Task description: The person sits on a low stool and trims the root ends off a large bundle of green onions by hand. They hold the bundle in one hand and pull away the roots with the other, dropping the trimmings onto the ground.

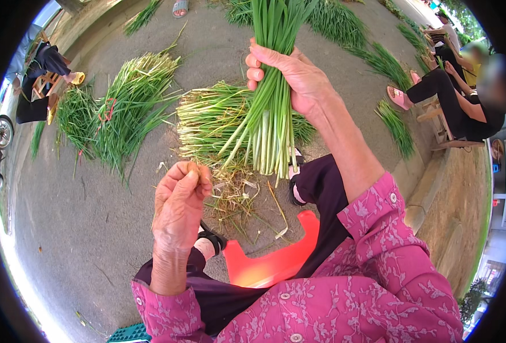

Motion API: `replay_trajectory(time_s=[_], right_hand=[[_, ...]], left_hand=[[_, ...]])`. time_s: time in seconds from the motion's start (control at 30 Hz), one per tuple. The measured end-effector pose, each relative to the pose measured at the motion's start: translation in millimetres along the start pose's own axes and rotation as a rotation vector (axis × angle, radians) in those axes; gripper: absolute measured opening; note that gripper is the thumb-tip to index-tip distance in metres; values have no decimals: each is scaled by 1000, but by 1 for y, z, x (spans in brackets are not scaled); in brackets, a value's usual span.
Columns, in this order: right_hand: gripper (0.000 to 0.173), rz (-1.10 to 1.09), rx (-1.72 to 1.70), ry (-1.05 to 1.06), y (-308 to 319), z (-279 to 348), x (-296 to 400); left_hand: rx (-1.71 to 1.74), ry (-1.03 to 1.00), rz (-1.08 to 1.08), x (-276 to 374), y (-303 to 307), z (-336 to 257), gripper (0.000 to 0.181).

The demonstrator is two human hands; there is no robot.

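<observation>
My right hand (293,79) grips a thick bunch of garlic chives (274,115), pale stem ends hanging down and green leaves rising past the top of the view. To the lower left, my left hand (182,201) has its thumb and fingertips pinched together, apart from the bunch. No stalk shows between them, though a tiny scrap there would be hard to make out. Behind the held bunch, a pile of chives (212,120) lies crosswise on the pavement, partly hidden by it. Dry trimmings (236,197) are scattered below this pile, between my feet.
A red plastic stool (266,266) shows between my legs. Tied chives (128,98) lie at left, with more heaps (338,21) at the far side. Seated people (454,94) are at right, another (43,73) at left. A green crate (128,333) stands at the bottom edge.
</observation>
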State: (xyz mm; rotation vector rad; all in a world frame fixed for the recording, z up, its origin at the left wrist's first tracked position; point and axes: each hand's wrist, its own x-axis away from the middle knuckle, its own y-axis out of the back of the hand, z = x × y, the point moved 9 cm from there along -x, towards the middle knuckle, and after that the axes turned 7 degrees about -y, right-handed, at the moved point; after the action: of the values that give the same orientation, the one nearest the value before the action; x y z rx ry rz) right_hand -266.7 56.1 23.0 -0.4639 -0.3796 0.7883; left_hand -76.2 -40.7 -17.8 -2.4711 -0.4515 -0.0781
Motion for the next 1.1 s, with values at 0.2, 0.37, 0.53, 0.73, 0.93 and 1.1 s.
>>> replay_trajectory(time_s=[0.2,0.37,0.53,0.73,0.93,1.1], right_hand=[[28,-21,-16,66,9,12,2],[27,-40,-47,73,14,14,1],[18,-52,-65,86,14,12,0],[18,-42,-54,66,-4,1,-2],[27,-14,-14,32,-14,-7,2],[32,-21,-17,7,-20,-11,2]], left_hand=[[-300,23,-119,2,30,4,8],[-423,-51,-261,2,54,-4,6],[-743,-234,-279,5,27,-24,8],[-942,-558,0,12,-34,-31,16],[-993,-405,54,6,-39,-6,23],[-754,-202,-14,3,-24,13,12]])
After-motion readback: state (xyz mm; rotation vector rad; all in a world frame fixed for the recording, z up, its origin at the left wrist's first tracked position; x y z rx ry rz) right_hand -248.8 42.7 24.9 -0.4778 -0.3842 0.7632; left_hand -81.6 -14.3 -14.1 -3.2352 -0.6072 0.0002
